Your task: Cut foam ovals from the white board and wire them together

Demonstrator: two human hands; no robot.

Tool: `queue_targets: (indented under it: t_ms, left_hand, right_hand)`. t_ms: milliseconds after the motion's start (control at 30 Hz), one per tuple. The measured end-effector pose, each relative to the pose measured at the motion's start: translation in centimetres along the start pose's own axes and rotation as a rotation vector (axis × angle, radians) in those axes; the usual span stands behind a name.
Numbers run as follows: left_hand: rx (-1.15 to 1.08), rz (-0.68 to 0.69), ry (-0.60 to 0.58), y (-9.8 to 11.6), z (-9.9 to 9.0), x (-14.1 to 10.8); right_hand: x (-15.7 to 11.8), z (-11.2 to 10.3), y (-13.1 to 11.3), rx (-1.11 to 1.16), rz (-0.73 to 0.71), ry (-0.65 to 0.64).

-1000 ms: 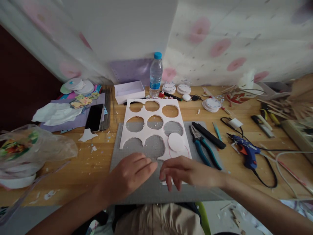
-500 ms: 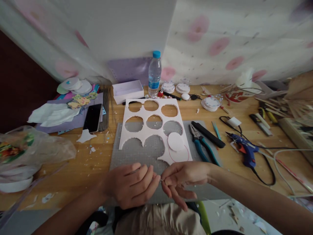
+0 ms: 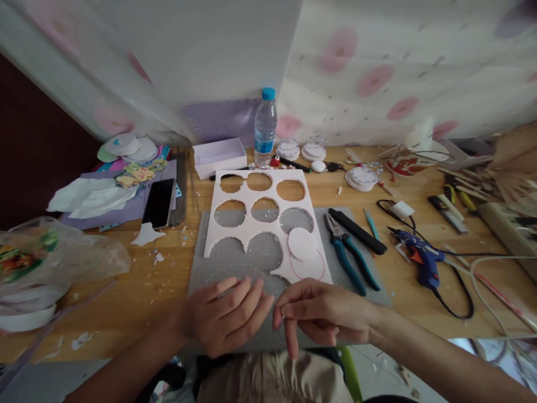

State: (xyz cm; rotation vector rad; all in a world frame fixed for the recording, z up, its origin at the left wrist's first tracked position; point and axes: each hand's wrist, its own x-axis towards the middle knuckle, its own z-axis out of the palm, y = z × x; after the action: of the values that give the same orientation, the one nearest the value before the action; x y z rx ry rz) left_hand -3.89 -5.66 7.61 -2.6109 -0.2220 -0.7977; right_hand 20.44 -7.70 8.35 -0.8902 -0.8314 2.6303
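In front of the board (image 3: 248,228), left hand (image 3: 230,316) and right hand (image 3: 321,310) curl; can't tell if holding anything. A bump could slide the disc (image 3: 302,243) off.

Board (image 3: 247,230) is white, bearing a pink circle outline (image 3: 324,267). Cutting mat (image 3: 235,264) is grey; plier handles (image 3: 349,267), teal; glue gun (image 3: 428,270), blue.

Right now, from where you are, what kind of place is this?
It looks like a craft workspace, though I can't tell whether it's in a home. You can see a flat white sheet with round holes, metal pliers with teal handles and a blue glue gun with an orange trigger.
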Motion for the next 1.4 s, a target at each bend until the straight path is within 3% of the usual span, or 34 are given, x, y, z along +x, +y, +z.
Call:
queue_targets:
  t_ms: [133, 333, 433, 533, 767, 900, 967, 1033, 1100, 1133, 1167, 1233, 1300, 1400]
  left_hand:
    - [-0.003, -0.041, 0.003, 0.3, 0.2, -0.1]
    - [-0.034, -0.118, -0.036, 0.5, 0.6, 1.1]
    - [-0.077, -0.166, -0.048, 0.6, 0.9, 1.6]
    - [-0.101, -0.239, -0.039, 0.9, 1.1, 1.9]
    - [-0.173, -0.395, -0.039, 1.8, 1.6, 2.7]
    - [-0.540, -0.702, -0.148, 2.0, 1.8, 3.2]
    - [-0.889, -0.941, -0.327, 1.2, 1.9, 3.5]
    - [-1.332, -1.109, -0.605, -0.1, 2.1, 3.7]
    - [-1.772, -1.129, -0.867, -1.7, 2.1, 3.8]
    - [-1.906, -1.119, -0.934, -2.4, 2.0, 3.8]
    - [-1.963, -1.113, -0.950, -2.9, 1.7, 3.8]
    - [-1.819, -1.143, -0.838, -3.3, 0.9, 3.9]
    - [-1.478, -1.111, -0.664, -2.9, -0.2, 3.9]
    - [-1.013, -0.893, -0.446, -1.5, -1.6, 3.8]
  right_hand:
    - [-0.4, 0.8, -0.1, -0.217, -0.024, 0.068]
    - [-1.3, 1.7, -0.5, -1.201, -0.335, 0.448]
    - [-1.4, 1.5, -0.3, -1.561, -0.414, 0.552]
    - [-1.3, 1.1, 0.1, -1.816, -0.511, 0.603]
    - [-1.1, 0.4, 0.5, -2.158, -0.772, 0.651]
    - [-1.1, -0.3, 0.1, -2.352, -0.858, 0.516]
    - [-1.2, -0.5, -0.3, -2.412, -0.909, 0.387]
    - [-1.4, -0.3, -0.9, -2.419, -0.966, 0.257]
    - [-1.5, -0.1, -1.5, -2.341, -0.967, 0.193]
    - [-1.6, 0.0, -1.7, -2.273, -0.929, 0.187]
    - [-1.6, 0.1, -1.9, -2.195, -0.874, 0.195]
    - [-1.7, 0.0, -2.1, -2.033, -0.739, 0.246]
    - [-1.7, -0.2, -2.0, -1.866, -0.647, 0.291]
    - [-1.7, -0.3, -1.7, -1.629, -0.601, 0.310]
